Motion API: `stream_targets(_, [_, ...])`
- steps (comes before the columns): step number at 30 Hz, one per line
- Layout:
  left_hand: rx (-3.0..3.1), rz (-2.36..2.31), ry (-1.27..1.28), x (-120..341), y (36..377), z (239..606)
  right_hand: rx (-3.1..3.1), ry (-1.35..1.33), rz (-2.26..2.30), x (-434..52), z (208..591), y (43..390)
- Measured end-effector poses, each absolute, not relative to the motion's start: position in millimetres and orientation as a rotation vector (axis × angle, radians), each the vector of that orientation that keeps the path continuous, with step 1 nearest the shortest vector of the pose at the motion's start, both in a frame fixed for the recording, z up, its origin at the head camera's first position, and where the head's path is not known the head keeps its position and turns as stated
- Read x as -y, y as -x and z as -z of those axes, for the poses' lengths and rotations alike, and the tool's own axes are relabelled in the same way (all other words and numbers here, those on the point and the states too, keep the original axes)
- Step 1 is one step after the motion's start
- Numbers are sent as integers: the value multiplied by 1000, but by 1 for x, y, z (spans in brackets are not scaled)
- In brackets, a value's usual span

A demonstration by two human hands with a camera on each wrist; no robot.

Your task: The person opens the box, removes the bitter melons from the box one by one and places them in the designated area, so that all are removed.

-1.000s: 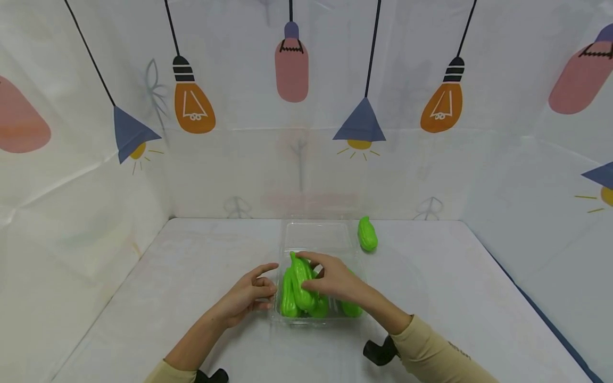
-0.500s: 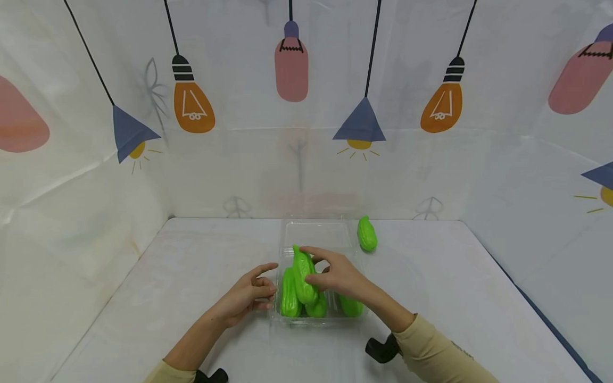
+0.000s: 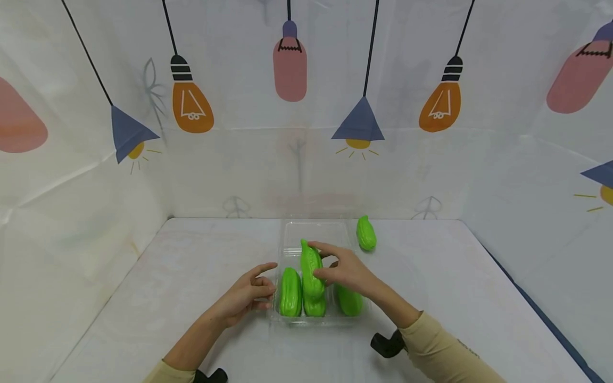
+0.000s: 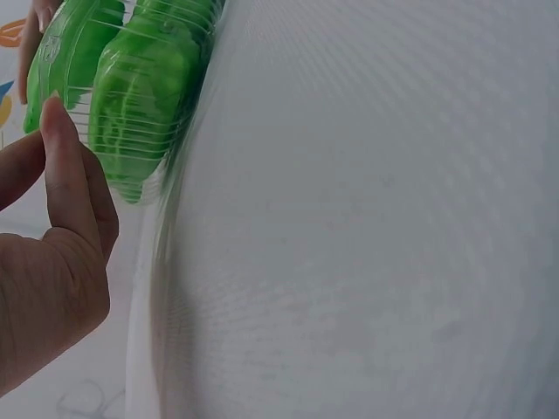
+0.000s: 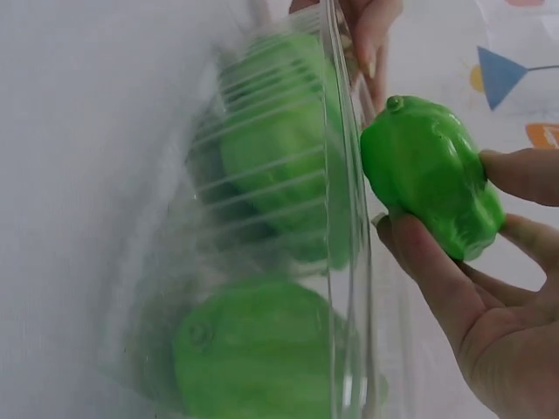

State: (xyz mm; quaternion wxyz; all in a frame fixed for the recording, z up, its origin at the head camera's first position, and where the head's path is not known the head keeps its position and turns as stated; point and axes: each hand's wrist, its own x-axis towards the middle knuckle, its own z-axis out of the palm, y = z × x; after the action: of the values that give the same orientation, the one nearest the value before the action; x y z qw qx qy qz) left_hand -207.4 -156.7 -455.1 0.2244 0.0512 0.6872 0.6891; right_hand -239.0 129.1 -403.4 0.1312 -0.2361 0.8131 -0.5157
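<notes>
Lifted higher than before, the gourd [image 3: 311, 266] sits pinched in the right hand [image 3: 347, 271]; the left hand [image 3: 246, 295], fingers relaxed, steadies the clear tray [image 3: 282, 317].

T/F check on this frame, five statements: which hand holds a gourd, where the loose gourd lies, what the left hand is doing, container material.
1. The right hand holds a green gourd above the clear container. True.
2. The left hand grips a gourd. False: it holds nothing and sits at the container's left wall.
3. A lone gourd lies on the table outside the container, at its far right. True.
4. The container is opaque white. False: it is clear plastic, and the gourds inside show through its wall.
5. Both sleeves are blue. False: the sleeves are beige.
</notes>
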Motion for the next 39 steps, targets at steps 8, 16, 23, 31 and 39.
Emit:
stream_targets(8, [-1908,-1897,-141,156,207,455,-2375,675,1542,-142,408,248])
stream_targets(16, [-1910,-1898,-136,155,207,454,-2388,645,1551,-157,408,256])
stream_targets(23, [-1915,-1894,-133,155,207,455,-2424,560,1567,-173,409,264])
stream_targets(31, [-1913,-1896,-117,155,207,455,-2456,541,1606,-197,408,273])
stream_targets(39, [-1922,-1889,-131,154,207,455,-2472,528,1621,-218,407,279])
